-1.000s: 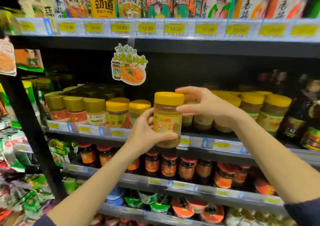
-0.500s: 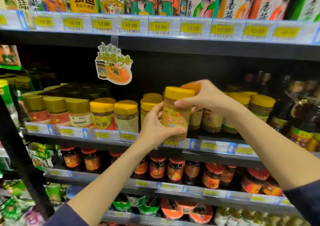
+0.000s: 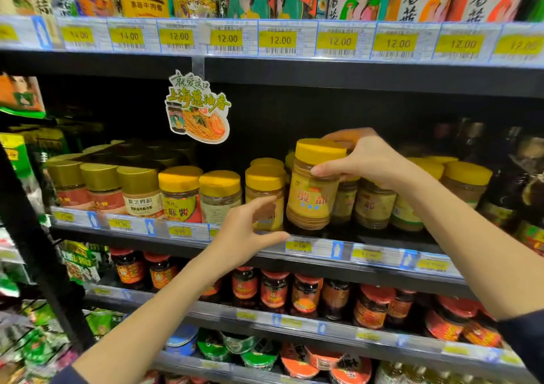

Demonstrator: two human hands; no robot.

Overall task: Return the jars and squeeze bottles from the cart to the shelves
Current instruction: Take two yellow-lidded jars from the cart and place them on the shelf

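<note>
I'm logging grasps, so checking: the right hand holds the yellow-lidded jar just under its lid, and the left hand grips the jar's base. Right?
Not quite. In the head view the left hand grips nothing: its fingers are spread and clear of the jar's base. The right hand does hold the yellow-lidded jar just under its lid.

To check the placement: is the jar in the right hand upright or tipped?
Upright: the jar has its yellow lid on top and its base lowest; the right hand grips its neck.
</note>
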